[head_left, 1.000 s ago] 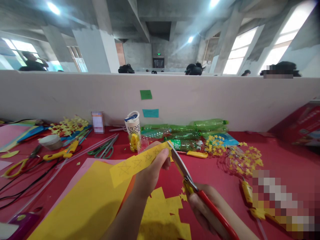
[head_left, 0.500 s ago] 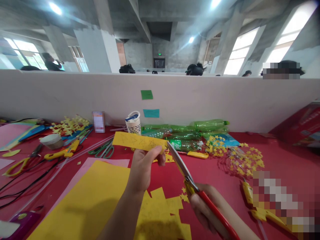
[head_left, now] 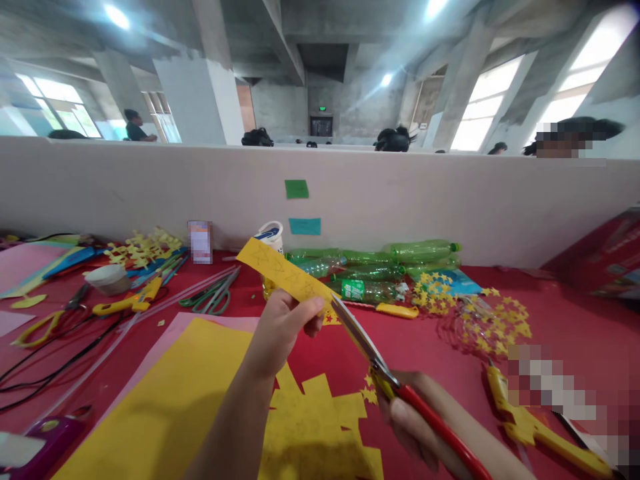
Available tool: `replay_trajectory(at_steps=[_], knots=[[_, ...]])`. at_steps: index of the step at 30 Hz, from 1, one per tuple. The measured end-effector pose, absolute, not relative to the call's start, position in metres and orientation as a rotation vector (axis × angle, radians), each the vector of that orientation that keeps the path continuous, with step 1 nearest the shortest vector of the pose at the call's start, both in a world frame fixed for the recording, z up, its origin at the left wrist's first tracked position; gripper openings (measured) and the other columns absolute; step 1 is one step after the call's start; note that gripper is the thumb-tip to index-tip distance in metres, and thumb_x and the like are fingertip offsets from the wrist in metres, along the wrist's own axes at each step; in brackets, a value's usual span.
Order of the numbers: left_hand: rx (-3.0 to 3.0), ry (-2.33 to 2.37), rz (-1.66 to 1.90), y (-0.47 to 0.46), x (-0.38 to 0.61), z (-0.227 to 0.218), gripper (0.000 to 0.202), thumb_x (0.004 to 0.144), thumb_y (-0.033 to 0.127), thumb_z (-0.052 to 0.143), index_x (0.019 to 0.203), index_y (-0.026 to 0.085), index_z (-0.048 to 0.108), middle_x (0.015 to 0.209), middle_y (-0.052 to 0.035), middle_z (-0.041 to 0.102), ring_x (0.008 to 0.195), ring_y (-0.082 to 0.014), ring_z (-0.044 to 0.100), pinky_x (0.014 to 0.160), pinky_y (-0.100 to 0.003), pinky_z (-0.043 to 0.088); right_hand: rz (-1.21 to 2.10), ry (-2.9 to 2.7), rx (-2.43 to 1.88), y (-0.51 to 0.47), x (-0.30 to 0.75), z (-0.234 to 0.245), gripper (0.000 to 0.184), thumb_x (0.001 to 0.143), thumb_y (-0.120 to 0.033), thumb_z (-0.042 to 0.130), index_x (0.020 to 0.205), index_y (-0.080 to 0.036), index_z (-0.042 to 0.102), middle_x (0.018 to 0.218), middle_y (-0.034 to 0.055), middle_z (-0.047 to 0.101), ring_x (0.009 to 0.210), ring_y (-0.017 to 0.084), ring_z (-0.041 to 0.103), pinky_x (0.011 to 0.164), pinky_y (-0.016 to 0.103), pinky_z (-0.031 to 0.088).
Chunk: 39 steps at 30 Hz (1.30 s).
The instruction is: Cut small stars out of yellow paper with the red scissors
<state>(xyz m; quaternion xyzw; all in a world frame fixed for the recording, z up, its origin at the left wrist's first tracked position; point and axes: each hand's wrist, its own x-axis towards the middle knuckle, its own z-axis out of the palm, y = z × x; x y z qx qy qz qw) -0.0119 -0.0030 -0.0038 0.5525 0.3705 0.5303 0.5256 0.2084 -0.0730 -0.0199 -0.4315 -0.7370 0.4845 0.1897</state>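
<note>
My left hand (head_left: pixel 287 327) pinches the right part of a yellow paper strip (head_left: pixel 277 265) that has stars drawn on it. Wrapped round the red-handled scissors (head_left: pixel 425 413) is my right hand (head_left: pixel 413 413). The scissor blades (head_left: pixel 357 333) point up and left, and their tips meet the strip's right end. Below the hands lie cut yellow paper pieces (head_left: pixel 320 420) with faint drawn marks. Small cut-out yellow stars (head_left: pixel 369 390) rest beside the scissors. A large yellow sheet (head_left: pixel 160 400) lies under my left forearm, over a pink sheet (head_left: pixel 175 327).
Green plastic bottles (head_left: pixel 367 290) line the partition (head_left: pixel 225 193). Star garlands (head_left: pixel 493 320) and a yellow glue gun (head_left: pixel 520 413) are on the right. Another glue gun (head_left: pixel 133 301), green scissors (head_left: pixel 215 297), yellow-handled scissors (head_left: pixel 47 327) and a white paper cup (head_left: pixel 273 233) stand or lie leftward.
The paper strip has tilted, its left end rising and its right end dropping towards the scissors. My left hand has shifted slightly left and turned with it. The scissors stay nearly in place.
</note>
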Motion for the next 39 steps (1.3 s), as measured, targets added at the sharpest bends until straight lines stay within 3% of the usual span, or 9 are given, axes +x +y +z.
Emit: replay_trajectory(at_steps=[10,18,39], knots=[[1.381,0.921,1.151,-0.005,-0.014,-0.002,0.019,0.077,0.022,0.055,0.059,0.017,0.054,0.053,0.0022,0.051,0.047,-0.0083,0.046,0.047,-0.021,0.038,1.516,-1.889,-1.278,-0.070,0.207,-0.018,0.051,0.082,-0.070,0.042,0.069,-0.020,0.039,0.050,-0.0048,0.043,0.041,0.007,0.040,0.038,0.019,0.026],[1.342,0.869,1.138,-0.007,-0.012,-0.001,0.019,0.079,0.024,0.057,0.061,0.016,0.057,0.054,0.0011,0.053,0.049,-0.0092,0.048,0.048,-0.022,0.039,1.530,-1.696,-1.412,-0.077,0.198,-0.015,0.061,0.072,-0.082,0.038,0.067,-0.022,0.037,0.046,-0.0059,0.040,0.039,0.007,0.035,0.038,0.018,0.026],[1.397,0.807,1.224,-0.007,-0.012,0.002,0.015,0.086,0.020,0.052,0.074,0.017,0.061,0.061,0.0026,0.055,0.055,-0.0074,0.049,0.053,-0.020,0.041,1.450,-1.923,-1.188,-0.071,0.206,-0.027,0.051,0.086,-0.069,0.033,0.067,-0.021,0.033,0.049,-0.0060,0.040,0.040,0.006,0.036,0.039,0.019,0.023]])
